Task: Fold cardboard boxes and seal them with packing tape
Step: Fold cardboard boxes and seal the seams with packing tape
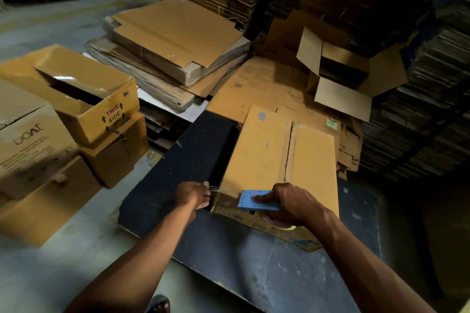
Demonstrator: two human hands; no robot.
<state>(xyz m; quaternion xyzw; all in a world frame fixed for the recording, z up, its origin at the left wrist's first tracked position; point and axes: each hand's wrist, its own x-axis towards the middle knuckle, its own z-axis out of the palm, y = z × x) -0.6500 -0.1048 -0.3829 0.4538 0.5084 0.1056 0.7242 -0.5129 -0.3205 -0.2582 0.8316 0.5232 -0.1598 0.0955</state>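
A brown cardboard box [277, 157] lies on a black board [175, 170], its two top flaps closed with a seam running down the middle. My right hand [292, 202] grips a blue tape dispenser [254, 200] at the box's near edge, with the yellowish tape roll [282, 225] just under the hand. My left hand [197, 194] is at the box's near left corner and pinches a thin clear strip of tape [213, 187] stretched from the dispenser side.
Open and closed cartons [101, 107] are stacked on the left. Flat cardboard sheets [173, 43] are piled behind, an open box [343, 76] stands at the back right, and tall stacks of flat cartons [419, 84] rise on the right. Grey floor [50, 274] lies lower left.
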